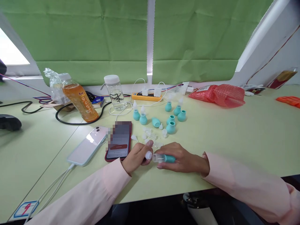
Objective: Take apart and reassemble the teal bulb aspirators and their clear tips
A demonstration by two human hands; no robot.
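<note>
My left hand (138, 154) is closed around a small whitish translucent nozzle tip (148, 155), its round end turned toward the right. Close beside it, my right hand (179, 156) grips a bulb aspirator (164, 158), a teal rubber bulb with a clear tube on it. The tube's open mouth faces the tip, with a narrow gap between them. Beyond my hands lie loose clear tubes (150, 133) and small white tips (134, 137). Several teal bulbs (171, 127) stand farther back, one lying on its side (156, 122). Two teal bulbs with white tips (143, 118) stand at the left of the group.
To the left lie a red-cased phone (119, 140) and a pale phone (87, 147) on a charging cable. Behind stand an orange drink bottle (81, 101), a clear water bottle (115, 93) and a yellow power strip (140, 97). A red bubble-wrap bag (220, 94) lies at the back right.
</note>
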